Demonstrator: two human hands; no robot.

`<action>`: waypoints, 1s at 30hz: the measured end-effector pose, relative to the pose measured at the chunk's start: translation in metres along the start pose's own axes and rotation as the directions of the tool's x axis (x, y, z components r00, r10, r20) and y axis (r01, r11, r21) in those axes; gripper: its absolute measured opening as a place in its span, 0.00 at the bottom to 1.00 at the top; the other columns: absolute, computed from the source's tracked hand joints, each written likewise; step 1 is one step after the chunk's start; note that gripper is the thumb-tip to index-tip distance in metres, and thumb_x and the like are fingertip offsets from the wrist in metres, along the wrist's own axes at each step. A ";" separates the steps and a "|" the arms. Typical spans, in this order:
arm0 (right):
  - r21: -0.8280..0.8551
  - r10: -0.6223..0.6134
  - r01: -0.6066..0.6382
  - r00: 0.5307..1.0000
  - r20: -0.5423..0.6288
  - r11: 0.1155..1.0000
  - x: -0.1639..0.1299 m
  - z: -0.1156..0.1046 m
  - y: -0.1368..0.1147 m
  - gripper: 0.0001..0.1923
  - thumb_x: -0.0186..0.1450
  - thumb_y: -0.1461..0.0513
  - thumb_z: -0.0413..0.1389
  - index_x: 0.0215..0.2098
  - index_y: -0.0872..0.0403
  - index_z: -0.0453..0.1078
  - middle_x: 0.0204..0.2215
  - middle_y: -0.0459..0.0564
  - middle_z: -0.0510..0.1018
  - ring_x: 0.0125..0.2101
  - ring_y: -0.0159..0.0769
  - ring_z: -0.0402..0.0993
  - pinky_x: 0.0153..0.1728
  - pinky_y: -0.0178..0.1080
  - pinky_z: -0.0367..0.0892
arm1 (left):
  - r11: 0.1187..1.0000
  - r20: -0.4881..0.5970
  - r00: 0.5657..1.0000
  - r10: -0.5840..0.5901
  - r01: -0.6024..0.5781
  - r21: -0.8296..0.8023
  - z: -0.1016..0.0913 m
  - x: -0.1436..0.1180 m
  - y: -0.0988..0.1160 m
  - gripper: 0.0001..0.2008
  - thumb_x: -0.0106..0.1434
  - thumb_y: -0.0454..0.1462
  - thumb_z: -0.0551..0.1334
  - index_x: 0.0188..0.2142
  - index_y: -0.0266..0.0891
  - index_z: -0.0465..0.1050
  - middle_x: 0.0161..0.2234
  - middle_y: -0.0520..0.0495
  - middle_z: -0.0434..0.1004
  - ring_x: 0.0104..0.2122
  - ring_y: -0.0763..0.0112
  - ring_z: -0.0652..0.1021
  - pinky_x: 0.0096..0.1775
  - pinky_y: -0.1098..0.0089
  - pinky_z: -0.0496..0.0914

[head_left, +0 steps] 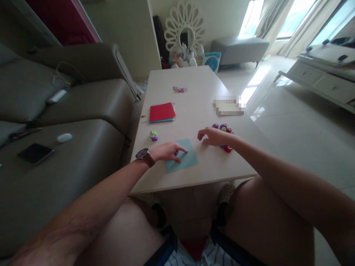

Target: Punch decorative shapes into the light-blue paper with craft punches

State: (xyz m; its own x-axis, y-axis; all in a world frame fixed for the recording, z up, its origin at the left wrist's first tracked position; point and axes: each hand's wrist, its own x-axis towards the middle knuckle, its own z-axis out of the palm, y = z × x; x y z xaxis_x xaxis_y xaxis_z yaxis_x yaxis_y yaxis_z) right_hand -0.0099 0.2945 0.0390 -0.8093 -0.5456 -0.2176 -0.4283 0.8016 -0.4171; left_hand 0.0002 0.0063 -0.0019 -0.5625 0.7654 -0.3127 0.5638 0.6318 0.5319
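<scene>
Head view: left hand (169, 151) presses flat, fingers spread, on the light-blue square paper sheet (181, 160) at the table's near edge; right hand (213, 136), loosely curled and empty, hovers over small purple-and-red plastic punches (225, 137). Keep the sheet pinned flat.

Both arms bare, no sleeves seen. Wristwatch (145, 156) worn on left wrist: round dark face, brown strap. Left hand (169, 151) and right hand (215, 137) ungloved, no rings made out. Dark shorts with blue hem worn; striped white-and-blue fabric with red patch seen at near edge. Pale perforated clogs (227, 190) on feet.
</scene>
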 end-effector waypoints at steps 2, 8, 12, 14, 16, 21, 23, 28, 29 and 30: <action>0.082 -0.035 0.030 0.998 0.055 0.996 0.002 0.004 0.000 0.17 0.62 0.72 0.60 0.47 0.52 0.80 0.47 0.54 0.86 0.44 0.44 0.82 0.46 0.39 0.74 | 1.000 0.003 1.000 -0.009 0.009 -0.008 0.000 0.001 0.000 0.31 0.60 0.42 0.76 0.63 0.47 0.78 0.31 0.54 0.75 0.29 0.73 0.72 0.34 0.73 0.62; 0.111 -0.059 0.045 0.990 0.127 0.993 0.011 0.016 0.006 0.21 0.62 0.73 0.59 0.52 0.56 0.78 0.46 0.52 0.87 0.40 0.38 0.83 0.40 0.34 0.73 | 0.999 0.010 1.000 -0.019 0.020 -0.047 -0.001 -0.001 0.002 0.32 0.60 0.43 0.76 0.63 0.48 0.78 0.31 0.54 0.75 0.29 0.73 0.72 0.34 0.73 0.63; 0.106 -0.132 0.134 0.991 -0.034 0.985 0.017 0.022 0.013 0.28 0.63 0.73 0.58 0.61 0.54 0.75 0.61 0.56 0.80 0.55 0.44 0.80 0.58 0.41 0.72 | 0.998 0.020 0.999 -0.042 0.043 -0.051 -0.001 -0.002 0.004 0.32 0.60 0.43 0.75 0.64 0.47 0.77 0.32 0.54 0.75 0.29 0.72 0.72 0.35 0.72 0.63; 0.085 -0.131 0.140 0.986 -0.105 0.986 0.019 0.024 0.016 0.30 0.64 0.72 0.57 0.64 0.52 0.72 0.64 0.56 0.77 0.58 0.45 0.78 0.62 0.44 0.69 | 0.998 0.021 0.999 -0.040 0.041 -0.050 -0.001 -0.002 0.004 0.32 0.60 0.43 0.75 0.63 0.47 0.78 0.31 0.54 0.74 0.29 0.72 0.72 0.35 0.72 0.63; 0.065 -0.106 0.115 0.987 -0.123 0.991 0.019 0.025 0.018 0.29 0.65 0.71 0.57 0.64 0.52 0.73 0.62 0.56 0.78 0.57 0.45 0.78 0.61 0.44 0.69 | 0.998 0.018 0.999 -0.039 0.040 -0.057 -0.001 -0.002 0.003 0.32 0.60 0.43 0.75 0.63 0.47 0.78 0.31 0.54 0.74 0.29 0.72 0.72 0.35 0.72 0.63; -0.033 -0.041 0.039 0.996 -0.074 0.999 0.016 0.022 0.017 0.23 0.68 0.68 0.56 0.60 0.53 0.76 0.56 0.56 0.82 0.53 0.46 0.80 0.55 0.42 0.71 | 0.997 0.019 0.999 -0.042 0.043 -0.069 -0.001 -0.002 0.003 0.33 0.60 0.43 0.75 0.64 0.46 0.77 0.31 0.54 0.73 0.29 0.72 0.71 0.35 0.72 0.63; -0.059 -0.025 0.022 0.998 -0.058 0.998 0.016 0.019 0.015 0.21 0.67 0.67 0.56 0.57 0.53 0.77 0.54 0.56 0.83 0.52 0.47 0.80 0.54 0.42 0.71 | 0.997 0.016 0.999 -0.040 0.041 -0.069 -0.001 -0.002 0.003 0.33 0.60 0.43 0.75 0.64 0.47 0.77 0.31 0.54 0.74 0.29 0.72 0.72 0.35 0.72 0.63; -0.049 -0.015 0.015 1.000 -0.003 0.999 0.015 0.013 0.013 0.16 0.62 0.70 0.60 0.47 0.51 0.80 0.49 0.55 0.84 0.47 0.47 0.80 0.50 0.43 0.71 | 0.998 0.006 1.000 -0.017 0.017 -0.061 0.002 -0.002 0.000 0.32 0.60 0.43 0.75 0.64 0.48 0.77 0.30 0.55 0.74 0.28 0.73 0.71 0.34 0.73 0.63; -0.041 -0.015 0.015 1.000 0.001 0.999 0.015 0.011 0.014 0.16 0.61 0.71 0.61 0.46 0.51 0.80 0.48 0.55 0.85 0.46 0.47 0.80 0.50 0.43 0.71 | 0.998 0.004 1.000 -0.014 0.014 -0.059 0.003 -0.002 -0.001 0.32 0.60 0.43 0.75 0.64 0.48 0.77 0.30 0.55 0.74 0.28 0.73 0.71 0.34 0.73 0.63; -0.034 -0.017 0.017 1.000 0.000 0.999 0.014 0.011 0.016 0.16 0.60 0.72 0.62 0.45 0.52 0.80 0.47 0.55 0.85 0.45 0.46 0.80 0.49 0.42 0.71 | 0.998 0.001 1.000 -0.014 0.014 -0.058 0.003 -0.001 -0.002 0.32 0.60 0.44 0.75 0.64 0.48 0.77 0.31 0.55 0.74 0.28 0.73 0.71 0.34 0.73 0.63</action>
State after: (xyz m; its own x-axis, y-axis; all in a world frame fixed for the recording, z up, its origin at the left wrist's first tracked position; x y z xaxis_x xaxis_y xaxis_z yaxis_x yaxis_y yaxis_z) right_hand -0.0236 0.2968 0.0201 -0.8019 -0.5592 -0.2102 -0.4553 0.7999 -0.3909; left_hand 0.0017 0.0044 -0.0051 -0.5694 0.7568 -0.3210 0.5203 0.6341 0.5720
